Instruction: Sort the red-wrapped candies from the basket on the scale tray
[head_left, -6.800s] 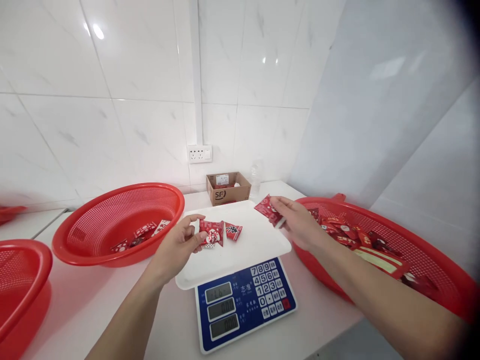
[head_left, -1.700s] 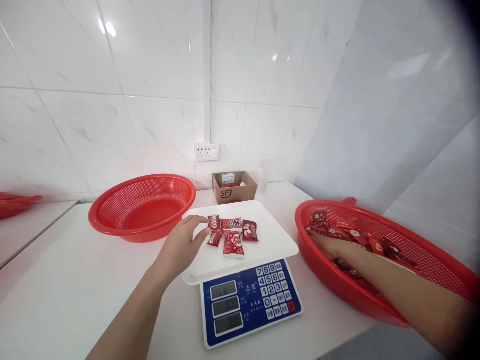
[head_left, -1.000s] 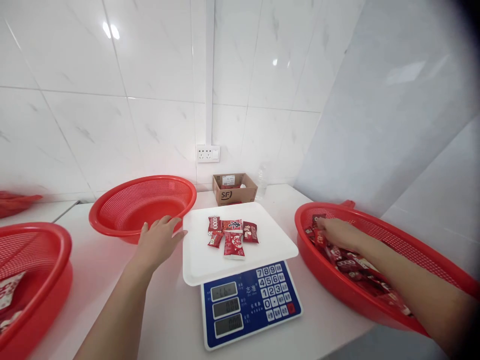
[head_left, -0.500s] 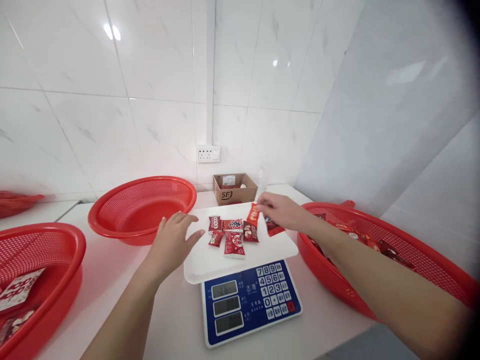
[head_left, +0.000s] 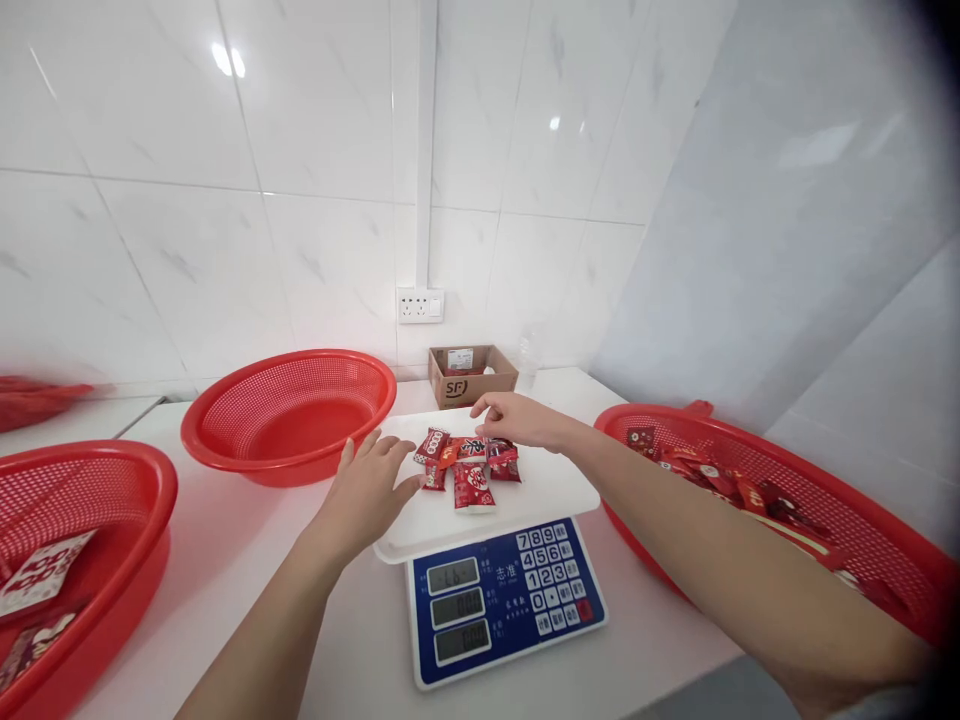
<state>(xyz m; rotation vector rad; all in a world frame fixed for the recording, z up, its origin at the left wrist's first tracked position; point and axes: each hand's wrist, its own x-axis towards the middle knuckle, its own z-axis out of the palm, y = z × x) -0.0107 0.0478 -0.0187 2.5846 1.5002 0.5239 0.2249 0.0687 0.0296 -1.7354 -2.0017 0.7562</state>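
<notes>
Small red snack packets lie in a cluster on the white pan of a digital scale. An orange packet lies among them, and a dark red packet rests at the right, just under my right hand. That hand hovers over the cluster's back edge, its fingers bent and slightly apart, with no packet visibly gripped. Spread fingers show on my left hand, which is empty beside the pan's left edge. Below the pan is the blue scale panel with keys and displays.
A red basket on the right holds many packets. Another red basket stands at back left, and a third at near left contains a few packs. Behind the scale are a cardboard box and a clear bottle.
My right hand has moved left over the pan. The orange and dark red packets it held now lie among the others. My left hand stays spread at the pan's left side.
</notes>
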